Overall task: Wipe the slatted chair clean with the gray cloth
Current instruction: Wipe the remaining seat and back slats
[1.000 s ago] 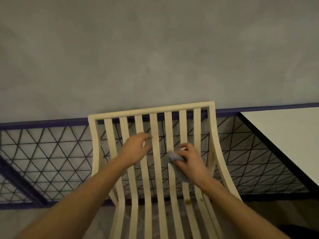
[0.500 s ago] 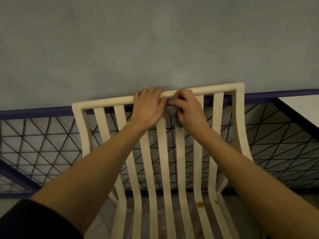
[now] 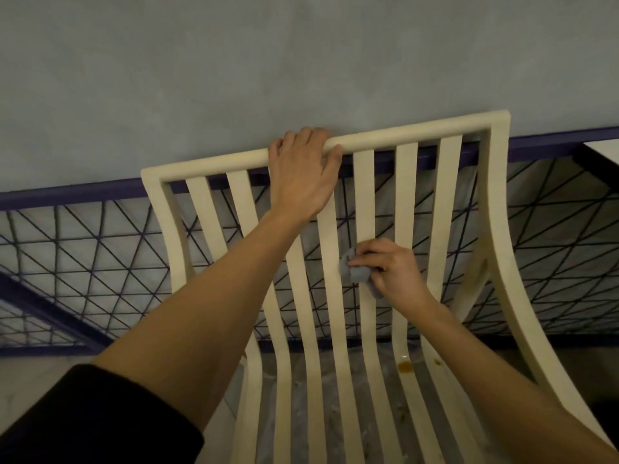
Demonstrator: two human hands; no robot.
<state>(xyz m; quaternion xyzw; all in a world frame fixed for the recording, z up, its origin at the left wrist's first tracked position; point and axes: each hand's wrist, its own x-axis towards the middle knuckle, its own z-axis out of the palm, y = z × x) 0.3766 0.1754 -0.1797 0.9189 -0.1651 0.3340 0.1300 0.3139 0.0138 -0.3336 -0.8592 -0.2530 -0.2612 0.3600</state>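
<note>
Wall [image 3: 301, 61]: plain gray, filling the upper half of the view behind everything.
Railing [image 3: 83, 249]: dark bar with a triangular wire mesh below it, running across behind the chair.
Slatted chair [image 3: 495, 209]: cream, in the middle of the view in front of the railing; its back rises toward the wall with the top rail tilted, higher at the right corner; the slats run lengthwise from the top rail down and curve forward into the seat.
Seat stains [image 3: 404, 366]: brownish spots on the slats near the seat's right edge.
Left hand [image 3: 301, 172]: on the top rail left of its middle, fingers [image 3: 303, 133] curled over the rail and gripping it; a dark sleeve [image 3: 93, 420] covers the upper forearm.
Right hand [image 3: 395, 269]: lower down at mid-height of the back, fingers [image 3: 363, 260] bent and pinching the cloth.
Gray cloth [image 3: 356, 272]: bunched small, pressed against a slat right of centre, partly hidden by the right hand.
</note>
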